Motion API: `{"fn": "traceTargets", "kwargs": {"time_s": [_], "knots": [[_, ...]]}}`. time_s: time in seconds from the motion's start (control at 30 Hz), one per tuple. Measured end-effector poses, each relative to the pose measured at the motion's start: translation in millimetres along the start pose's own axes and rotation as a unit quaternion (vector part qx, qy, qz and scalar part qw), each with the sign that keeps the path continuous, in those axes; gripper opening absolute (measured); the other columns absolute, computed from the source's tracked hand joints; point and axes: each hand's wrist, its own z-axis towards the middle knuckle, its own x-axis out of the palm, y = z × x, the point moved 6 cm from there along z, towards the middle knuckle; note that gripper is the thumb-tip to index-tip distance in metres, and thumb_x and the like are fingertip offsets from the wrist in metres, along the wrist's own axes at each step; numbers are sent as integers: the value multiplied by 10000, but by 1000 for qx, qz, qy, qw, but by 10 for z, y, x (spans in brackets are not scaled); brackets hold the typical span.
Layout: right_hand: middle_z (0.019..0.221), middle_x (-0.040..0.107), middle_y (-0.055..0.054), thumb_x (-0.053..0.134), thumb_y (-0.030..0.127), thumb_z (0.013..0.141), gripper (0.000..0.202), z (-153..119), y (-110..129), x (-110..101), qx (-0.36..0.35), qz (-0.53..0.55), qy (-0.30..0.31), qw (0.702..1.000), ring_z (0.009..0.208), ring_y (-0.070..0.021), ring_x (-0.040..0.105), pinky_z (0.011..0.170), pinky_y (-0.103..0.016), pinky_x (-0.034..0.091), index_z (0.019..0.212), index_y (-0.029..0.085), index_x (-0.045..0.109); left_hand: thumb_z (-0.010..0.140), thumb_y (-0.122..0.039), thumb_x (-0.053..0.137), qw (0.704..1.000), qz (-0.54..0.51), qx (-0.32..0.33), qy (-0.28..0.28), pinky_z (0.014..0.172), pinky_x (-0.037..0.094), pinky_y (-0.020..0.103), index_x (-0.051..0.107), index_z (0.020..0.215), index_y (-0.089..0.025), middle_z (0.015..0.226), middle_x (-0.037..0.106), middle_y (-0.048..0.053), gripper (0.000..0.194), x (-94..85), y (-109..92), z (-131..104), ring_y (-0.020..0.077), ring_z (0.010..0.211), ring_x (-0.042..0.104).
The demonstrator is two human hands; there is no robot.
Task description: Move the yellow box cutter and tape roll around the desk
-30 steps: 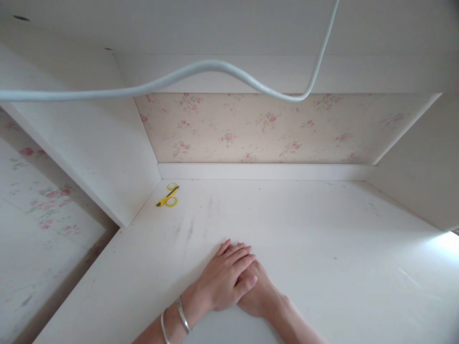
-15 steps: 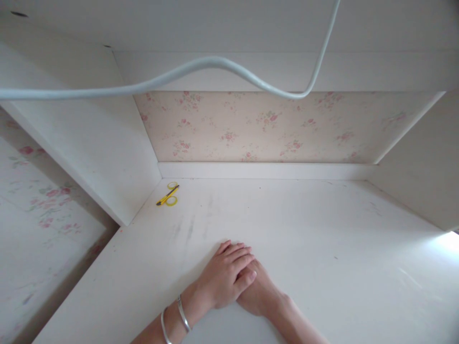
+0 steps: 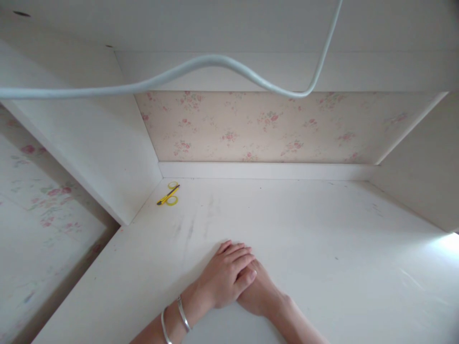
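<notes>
Two silver bangles (image 3: 183,315) circle my left wrist, and my left hand (image 3: 225,279) lies draped over my right hand (image 3: 260,297) on the white bench (image 3: 304,224), its fingers side by side and thumb apart. I cannot tell how my right hand is set, since its fingers are mostly covered. Well beyond both, near the bench's far left corner, lies a yellow-and-black cutter (image 3: 168,195), two yellow rings (image 3: 177,201) close against it.
</notes>
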Motion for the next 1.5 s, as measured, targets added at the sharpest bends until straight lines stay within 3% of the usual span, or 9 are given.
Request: {"fn": "traceTargets", "kwargs": {"time_s": [1.5], "knots": [[1406,429,-82,430,219,888,514,-12,-2,45,-14,-19,-2,1000,1286,-252,378,1094,-379,298,1394,165,359,945,-353,369,1000,7,1,-1,1107,234,371,532,1222,-268,1294,553,-11,333,1,-13,1,157,1241,435]]}}
